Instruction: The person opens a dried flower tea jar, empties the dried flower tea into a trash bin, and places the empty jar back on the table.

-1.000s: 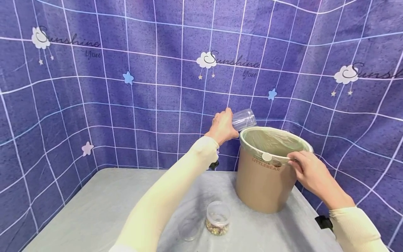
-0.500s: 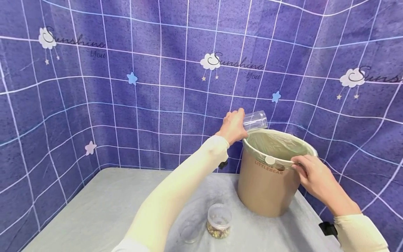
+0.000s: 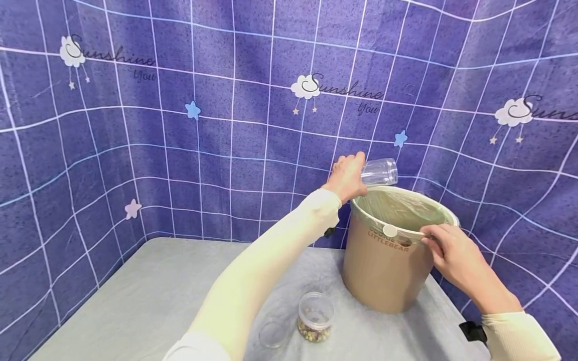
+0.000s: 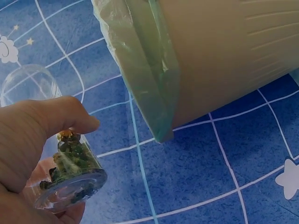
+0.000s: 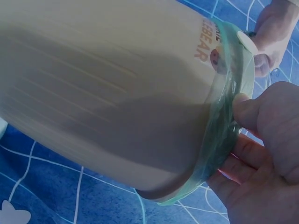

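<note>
My left hand (image 3: 346, 176) grips a clear jar (image 3: 380, 172) lying tilted on its side, its mouth end over the back left rim of a tan bin (image 3: 384, 276). In the left wrist view, dark green and brown dried bits (image 4: 72, 158) sit near the jar's base, with thumb and fingers curled round the jar. A thin greenish bag (image 4: 145, 70) lines the bin and folds over its rim. My right hand (image 3: 456, 250) pinches the bin's front right rim, thumb outside on the bag; the fingertips inside are partly hidden.
A small clear tub (image 3: 315, 316) holding mixed dried bits stands uncovered on the grey table (image 3: 180, 291), in front of the bin. Beside it lies a round clear lid (image 3: 272, 334). A blue checked curtain (image 3: 253, 125) hangs behind and at both sides.
My left hand has moved right with the jar, bringing its mouth end farther over the bin. My right hand keeps its hold on the rim. The head view has shifted slightly.
</note>
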`<state>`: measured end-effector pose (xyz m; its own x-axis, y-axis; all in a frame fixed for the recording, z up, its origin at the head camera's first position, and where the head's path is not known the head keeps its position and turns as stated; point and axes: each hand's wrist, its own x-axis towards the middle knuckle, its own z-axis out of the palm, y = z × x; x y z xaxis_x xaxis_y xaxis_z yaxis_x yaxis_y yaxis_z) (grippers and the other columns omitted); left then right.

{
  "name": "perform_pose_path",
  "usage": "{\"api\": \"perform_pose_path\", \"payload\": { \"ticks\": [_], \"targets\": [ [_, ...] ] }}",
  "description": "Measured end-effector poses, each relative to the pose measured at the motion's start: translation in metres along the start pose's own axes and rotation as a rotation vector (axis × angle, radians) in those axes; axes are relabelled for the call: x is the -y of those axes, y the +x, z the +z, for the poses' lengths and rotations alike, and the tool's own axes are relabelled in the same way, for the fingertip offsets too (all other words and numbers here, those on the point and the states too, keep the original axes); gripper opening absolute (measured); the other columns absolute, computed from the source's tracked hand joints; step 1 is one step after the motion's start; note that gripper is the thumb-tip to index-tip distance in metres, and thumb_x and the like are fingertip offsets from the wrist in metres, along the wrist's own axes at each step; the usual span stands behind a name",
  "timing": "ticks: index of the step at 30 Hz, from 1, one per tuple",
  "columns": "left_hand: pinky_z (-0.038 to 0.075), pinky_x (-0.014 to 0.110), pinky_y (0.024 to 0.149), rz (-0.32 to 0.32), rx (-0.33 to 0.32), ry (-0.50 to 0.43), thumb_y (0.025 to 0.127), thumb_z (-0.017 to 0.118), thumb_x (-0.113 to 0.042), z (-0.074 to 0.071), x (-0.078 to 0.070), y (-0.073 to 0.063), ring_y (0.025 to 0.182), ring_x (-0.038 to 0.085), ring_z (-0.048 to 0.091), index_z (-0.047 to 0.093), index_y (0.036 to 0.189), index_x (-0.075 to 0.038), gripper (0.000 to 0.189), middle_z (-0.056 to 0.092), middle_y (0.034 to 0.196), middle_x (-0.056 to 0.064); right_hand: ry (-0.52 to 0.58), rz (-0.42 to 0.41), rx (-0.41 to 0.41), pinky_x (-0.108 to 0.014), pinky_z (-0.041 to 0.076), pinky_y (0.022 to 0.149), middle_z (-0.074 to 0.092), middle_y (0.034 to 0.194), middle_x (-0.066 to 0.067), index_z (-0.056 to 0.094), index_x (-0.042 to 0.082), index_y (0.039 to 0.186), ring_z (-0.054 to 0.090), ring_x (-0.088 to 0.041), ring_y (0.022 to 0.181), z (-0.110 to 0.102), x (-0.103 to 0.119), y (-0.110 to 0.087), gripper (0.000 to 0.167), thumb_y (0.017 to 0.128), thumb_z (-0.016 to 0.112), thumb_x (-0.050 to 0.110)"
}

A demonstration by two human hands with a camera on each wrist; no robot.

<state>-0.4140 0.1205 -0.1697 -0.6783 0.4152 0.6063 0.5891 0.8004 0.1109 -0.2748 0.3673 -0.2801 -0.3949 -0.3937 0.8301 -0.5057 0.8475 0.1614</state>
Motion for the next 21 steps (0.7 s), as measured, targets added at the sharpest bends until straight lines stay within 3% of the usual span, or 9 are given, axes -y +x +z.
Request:
{"api": "perform_pose_path", "payload": {
  "ticks": [7, 15, 21],
  "targets": [
    [0.046, 0.035, 0.091, 0.041, 0.043, 0.037, 0.070, 0.090, -0.027, 0.006, -0.008, 0.009, 0.101, 0.022, 0.057, 0.055, 0.122, -0.017, 0.064, 0.068, 0.112, -0.001, 0.005, -0.017, -0.002, -0.049, 0.043, 0.075, 0.065, 0.084, -0.010, 0.067, 0.003, 0.098, 0.061, -0.033, 0.077, 0.000, 0.000, 0.001, 0.030, 0.072, 0.076, -0.011],
    [0.046, 0.035, 0.089, 0.106, 0.015, 0.112, 0.072, 0.085, -0.019, 0.003, -0.014, 0.014, 0.104, 0.023, 0.057, 0.057, 0.126, -0.019, 0.060, 0.069, 0.118, -0.001, 0.008, -0.023, -0.005, -0.050, 0.043, 0.078, 0.066, 0.085, -0.012, 0.067, 0.002, 0.099, 0.063, -0.037, 0.080, 0.001, 0.001, 0.002, 0.031, 0.072, 0.076, -0.010],
    [0.045, 0.034, 0.091, 0.123, 0.038, 0.137, 0.077, 0.083, -0.017, 0.006, -0.020, 0.018, 0.104, 0.021, 0.056, 0.058, 0.130, -0.022, 0.059, 0.068, 0.119, -0.004, 0.005, -0.026, -0.010, -0.051, 0.044, 0.076, 0.066, 0.084, -0.012, 0.067, 0.001, 0.098, 0.062, -0.037, 0.078, 0.003, 0.000, 0.000, 0.030, 0.072, 0.075, -0.011]
  ]
}}
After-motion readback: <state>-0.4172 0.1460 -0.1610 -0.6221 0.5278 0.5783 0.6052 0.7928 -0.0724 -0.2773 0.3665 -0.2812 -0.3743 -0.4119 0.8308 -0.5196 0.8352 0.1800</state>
